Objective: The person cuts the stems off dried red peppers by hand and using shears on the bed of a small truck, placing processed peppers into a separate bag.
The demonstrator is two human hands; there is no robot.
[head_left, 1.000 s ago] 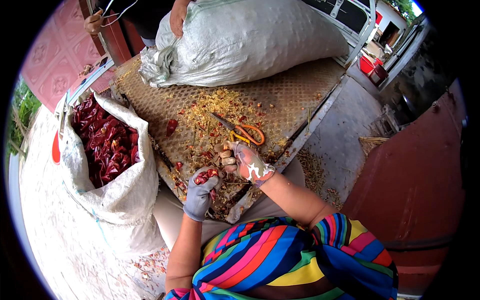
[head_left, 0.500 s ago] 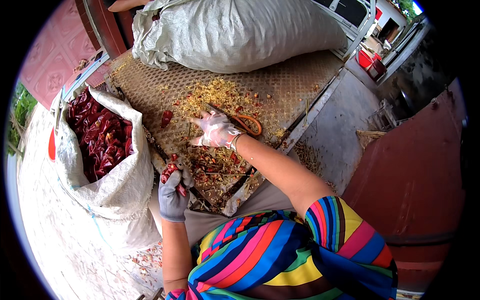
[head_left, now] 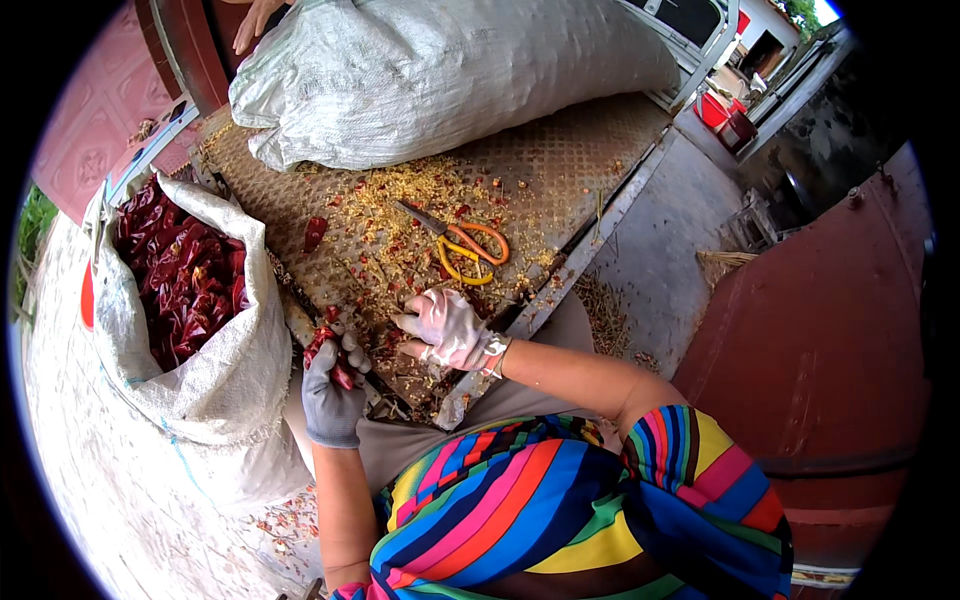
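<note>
My left hand, in a grey glove, is closed round dried red chillies near the front left edge of the rusty metal platform. My right hand, in a pale patterned glove, has its fingers apart over the chilli bits and debris at the front of the platform. Just beyond it lie scissors with orange and yellow handles, among scattered yellow seeds. An open white woven sack full of red chillies stands to my left, beside my left hand.
A large white sack lies across the back of the platform, with another person's hand at its far left. A red bucket sits at the back right. A maroon metal panel rises on my right; a pink tiled surface is at upper left.
My right hand was closed, then reached forward over the scissors, and now is back nearer me, fingers apart. My left hand moved left, still holding chillies. The other person's hand shifted at the sack.
</note>
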